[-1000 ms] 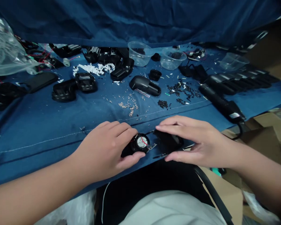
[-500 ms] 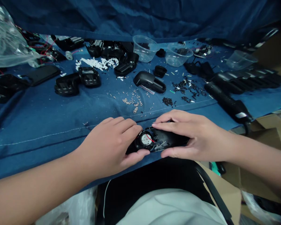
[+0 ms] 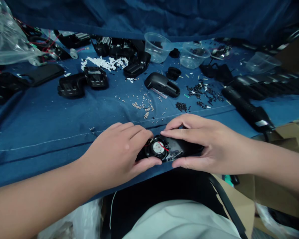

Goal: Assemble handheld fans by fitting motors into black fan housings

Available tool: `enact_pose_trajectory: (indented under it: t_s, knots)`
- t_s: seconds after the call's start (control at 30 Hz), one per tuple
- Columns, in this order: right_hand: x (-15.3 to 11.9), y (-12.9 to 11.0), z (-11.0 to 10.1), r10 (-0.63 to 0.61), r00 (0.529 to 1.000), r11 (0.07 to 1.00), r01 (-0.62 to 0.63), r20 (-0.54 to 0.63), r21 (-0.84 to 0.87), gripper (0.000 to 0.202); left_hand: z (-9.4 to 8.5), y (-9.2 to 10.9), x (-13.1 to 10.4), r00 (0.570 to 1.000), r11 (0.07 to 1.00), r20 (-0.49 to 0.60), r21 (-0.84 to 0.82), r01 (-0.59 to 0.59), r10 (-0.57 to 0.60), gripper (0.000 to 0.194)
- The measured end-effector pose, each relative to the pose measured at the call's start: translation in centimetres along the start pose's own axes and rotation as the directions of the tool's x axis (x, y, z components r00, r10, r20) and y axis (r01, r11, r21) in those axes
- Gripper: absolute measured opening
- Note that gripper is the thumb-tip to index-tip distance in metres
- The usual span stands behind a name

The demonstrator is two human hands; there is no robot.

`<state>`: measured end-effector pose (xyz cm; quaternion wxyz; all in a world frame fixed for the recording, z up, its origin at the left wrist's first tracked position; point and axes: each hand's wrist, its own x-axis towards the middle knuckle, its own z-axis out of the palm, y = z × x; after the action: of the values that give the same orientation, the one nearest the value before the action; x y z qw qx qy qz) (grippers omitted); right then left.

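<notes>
A black plastic housing (image 3: 175, 147) lies at the front edge of the blue cloth, with a round motor (image 3: 158, 147) showing a white face and a red wire at its left part. My left hand (image 3: 123, 151) grips the housing's left end, thumb on the near side and fingers on the far side. Around the right part closes my right hand (image 3: 205, 144), its fingertips along the far rim and its thumb at the near rim. Both palms hide the ends of the housing. Just beyond lie small silver screws (image 3: 146, 108) and a pile of black screws (image 3: 181, 106).
A closed black shell (image 3: 161, 84), white pieces (image 3: 106, 63), clear cups (image 3: 157, 48) and black housings (image 3: 72, 87) are spread across the back. At right rests a black power screwdriver (image 3: 248, 108); cardboard (image 3: 276, 186) is below it.
The view has shifted slightly, so the things on the cloth appear a little further right. Both hands keep their hold on the housing, with hardly any change in their fingers.
</notes>
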<state>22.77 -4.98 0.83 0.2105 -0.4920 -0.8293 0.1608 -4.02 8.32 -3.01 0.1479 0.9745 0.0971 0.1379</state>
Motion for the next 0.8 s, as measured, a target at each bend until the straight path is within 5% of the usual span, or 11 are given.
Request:
enact_pose_trajectory:
  t_s: [0.47, 0.8]
  knots:
    - [0.7, -0.7, 0.0, 0.096, 0.993, 0.994, -0.099, 0.062, 0.038, 0.059, -0.2, -0.3, 0.0, 0.999, 0.999, 0.037, -0.039, 0.012, -0.011, 0.047]
    - [0.3, -2.0, 1.6, 0.223, 0.974, 0.975, -0.222, -0.05, 0.021, 0.058, -0.3, -0.6, 0.2, 0.998, 0.995, 0.05, -0.099, 0.032, -0.027, 0.047]
